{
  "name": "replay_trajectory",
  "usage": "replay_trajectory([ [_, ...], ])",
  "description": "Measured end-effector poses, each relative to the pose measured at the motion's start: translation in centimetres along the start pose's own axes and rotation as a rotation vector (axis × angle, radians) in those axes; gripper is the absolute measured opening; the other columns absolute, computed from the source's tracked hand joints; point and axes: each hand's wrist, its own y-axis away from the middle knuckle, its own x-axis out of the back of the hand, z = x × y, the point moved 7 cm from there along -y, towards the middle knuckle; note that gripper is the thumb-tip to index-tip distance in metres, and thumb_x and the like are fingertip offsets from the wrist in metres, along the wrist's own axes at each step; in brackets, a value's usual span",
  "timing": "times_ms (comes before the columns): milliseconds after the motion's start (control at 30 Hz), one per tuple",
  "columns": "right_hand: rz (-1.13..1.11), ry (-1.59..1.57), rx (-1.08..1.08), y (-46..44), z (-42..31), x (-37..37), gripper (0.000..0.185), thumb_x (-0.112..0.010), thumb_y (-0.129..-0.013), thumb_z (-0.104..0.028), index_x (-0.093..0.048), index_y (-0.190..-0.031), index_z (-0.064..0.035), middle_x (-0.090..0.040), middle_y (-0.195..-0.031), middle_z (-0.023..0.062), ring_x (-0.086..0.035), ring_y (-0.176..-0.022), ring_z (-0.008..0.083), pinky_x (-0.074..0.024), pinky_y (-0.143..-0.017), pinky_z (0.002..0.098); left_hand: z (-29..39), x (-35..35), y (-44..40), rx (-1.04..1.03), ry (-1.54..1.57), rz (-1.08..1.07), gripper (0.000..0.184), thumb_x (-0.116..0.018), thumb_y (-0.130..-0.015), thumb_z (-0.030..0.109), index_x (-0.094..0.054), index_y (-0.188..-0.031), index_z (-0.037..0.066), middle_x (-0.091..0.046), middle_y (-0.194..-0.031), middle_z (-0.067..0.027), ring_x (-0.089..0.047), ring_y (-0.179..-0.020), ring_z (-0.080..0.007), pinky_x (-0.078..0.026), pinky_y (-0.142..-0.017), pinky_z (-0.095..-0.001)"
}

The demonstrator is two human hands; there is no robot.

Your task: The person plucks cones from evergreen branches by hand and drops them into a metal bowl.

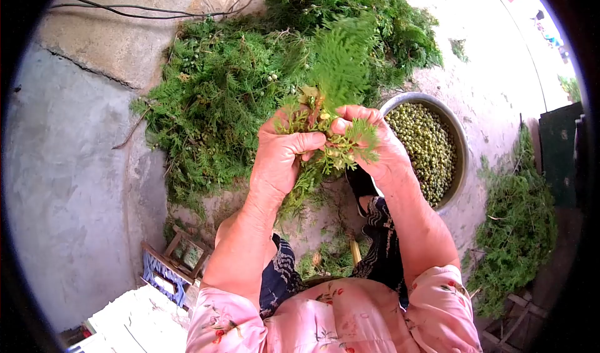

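Note:
Both hands meet in front of me around a leafy green conifer sprig (342,59), whose feathery top is smeared by motion. My left hand (284,146) is closed on the sprig's lower stems, thumb pointing inward. Close beside it, my right hand (378,137) pinches among the same stems, with small leaves and yellowish bits showing between the fingers. Just right of my right hand stands a round metal basin (464,159) holding a mass of small green cones or berries (425,146). What exactly the fingertips pinch is partly hidden by leaves.
A large heap of cut conifer branches (219,96) spreads ahead and to the left. Another pile of greenery (515,228) lies at the right. Black cables (144,15) run along the upper left floor. A small wooden stool (178,259) stands at lower left.

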Motion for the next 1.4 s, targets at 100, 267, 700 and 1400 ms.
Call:
replay_trajectory([
  [100, -0.074, -0.044, -0.03, -0.5, 0.3, -0.2, 0.028, -0.066, -0.076, -0.007, -0.058, -0.102, 0.0005, -0.062, -0.09, 0.0044, -0.059, -0.08, 0.0122, -0.048, -0.073, 0.0256, 0.2, -0.2, 0.1, 0.024, 0.06, -0.014, 0.033, -0.067, -0.063, -0.005, -0.059, -0.094, 0.004, -0.062, -0.079, -0.0012, -0.053, -0.059, -0.0087, -0.037, -0.046, -0.0197],
  [267, -0.077, -0.101, 0.012, 1.0, -1.0, -3.0, 0.025, -0.067, -0.077, -0.009, -0.059, -0.099, -0.0027, -0.062, -0.088, 0.0017, -0.058, -0.077, 0.0103, -0.0469, -0.069, 0.0232, 0.4, 0.3, -0.2, -0.019, -0.013, -0.002, 0.029, -0.068, -0.064, -0.003, -0.058, -0.09, 0.005, -0.062, -0.078, -0.0013, -0.053, -0.061, -0.0085, -0.037, -0.046, -0.0204],
  [700, -0.106, -0.247, 0.052, -0.5, 0.8, -0.9, 0.041, -0.07, -0.07, -0.013, -0.053, -0.106, -0.0004, -0.06, -0.094, 0.0053, -0.058, -0.087, 0.018, -0.0492, -0.076, 0.0314, 0.0, 0.5, -0.2, -0.117, 0.081, 0.08, 0.035, -0.071, -0.067, -0.001, -0.057, -0.099, 0.005, -0.062, -0.08, -0.0017, -0.054, -0.062, -0.0093, -0.038, -0.048, -0.0204],
  [1400, 0.253, 0.065, 0.294, -0.1, -2.0, 0.4, 0.015, -0.055, -0.081, 0.003, -0.056, -0.096, -0.0003, -0.06, -0.084, 0.0035, -0.055, -0.069, 0.0094, -0.0442, -0.06, 0.0214, -0.8, -0.3, -0.5, 0.103, -0.045, 0.075, 0.018, -0.066, -0.068, -0.005, -0.061, -0.085, -0.001, -0.061, -0.071, -0.0037, -0.05, -0.051, -0.0063, -0.034, -0.041, -0.0182],
])
